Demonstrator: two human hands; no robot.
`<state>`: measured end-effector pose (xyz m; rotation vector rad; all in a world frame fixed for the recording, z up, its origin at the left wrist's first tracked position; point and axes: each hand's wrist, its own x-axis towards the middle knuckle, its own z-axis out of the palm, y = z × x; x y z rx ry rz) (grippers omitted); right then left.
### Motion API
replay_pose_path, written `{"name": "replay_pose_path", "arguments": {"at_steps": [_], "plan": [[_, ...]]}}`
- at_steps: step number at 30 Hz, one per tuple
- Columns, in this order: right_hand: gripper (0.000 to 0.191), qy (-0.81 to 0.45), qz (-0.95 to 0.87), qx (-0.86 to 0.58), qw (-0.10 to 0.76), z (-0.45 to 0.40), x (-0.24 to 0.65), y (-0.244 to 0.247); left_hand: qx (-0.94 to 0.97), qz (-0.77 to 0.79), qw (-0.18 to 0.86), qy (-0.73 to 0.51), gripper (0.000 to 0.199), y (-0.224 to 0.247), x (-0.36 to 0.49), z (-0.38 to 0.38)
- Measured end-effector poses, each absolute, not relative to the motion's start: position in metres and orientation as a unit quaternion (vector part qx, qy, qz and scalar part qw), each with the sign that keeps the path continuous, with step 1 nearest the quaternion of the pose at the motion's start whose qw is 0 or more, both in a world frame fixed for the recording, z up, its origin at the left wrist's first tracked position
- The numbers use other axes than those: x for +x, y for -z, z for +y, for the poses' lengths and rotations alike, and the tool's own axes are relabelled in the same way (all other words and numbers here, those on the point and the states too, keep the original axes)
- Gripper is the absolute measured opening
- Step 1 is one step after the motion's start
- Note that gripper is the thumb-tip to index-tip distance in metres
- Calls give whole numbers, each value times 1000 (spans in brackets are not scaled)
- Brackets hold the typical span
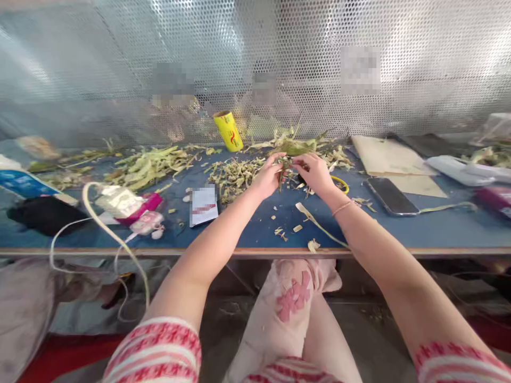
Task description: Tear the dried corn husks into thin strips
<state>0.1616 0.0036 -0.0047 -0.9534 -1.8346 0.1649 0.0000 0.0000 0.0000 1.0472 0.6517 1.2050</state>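
Observation:
Above the blue table, my left hand [269, 180] has its fingers closed on a small bunch of dried plant stems [282, 169]. My right hand [315, 173] pinches the same bunch from the other side, and the fingertips of both hands almost meet there. Just left of them lies a heap of short, curled dried plant pieces [231, 175]. Longer dried leaves and stalks [297, 144] are spread behind the hands. Part of a yellow ring [341, 184] shows beyond my right wrist. Fine detail of the bunch is hidden by my fingers.
A yellow tube [229, 131] leans near the perforated metal wall [295, 48]. Leafy stalks [155, 167], a pale card [204, 206] and a cable [115, 236] lie left. A phone [391, 197] and brown cardboard [389, 154] lie right. Scraps dot the table's front edge [255, 252].

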Motion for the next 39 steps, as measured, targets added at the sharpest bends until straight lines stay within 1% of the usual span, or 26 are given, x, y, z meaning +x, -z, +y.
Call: {"name": "replay_pose_path", "arguments": {"at_steps": [6,10,14,18,23,26,31,35,39], "plan": [[8,-114,-718,-443,525,4,157,5,475,275,614,-568,24,4,2,1],[4,-177,-680,-455,547,3,152,6,473,284,599,-580,29,6,2,3],[5,-222,-653,-454,564,3,149,7,495,276,587,-579,31,6,2,2],[5,-281,-620,-463,568,0,146,5,536,272,560,-570,26,4,1,1],[12,-378,-571,-452,572,0,141,6,580,278,536,-546,21,3,1,1],[11,-408,-554,-450,569,0,139,6,584,272,546,-536,21,5,1,1],[11,-419,-531,-461,574,0,140,6,543,259,603,-524,7,4,1,0],[13,-415,-529,-470,573,1,140,7,505,271,650,-499,17,0,0,-1],[12,-410,-532,-481,564,0,139,8,491,274,653,-508,9,-1,0,-1]]}}
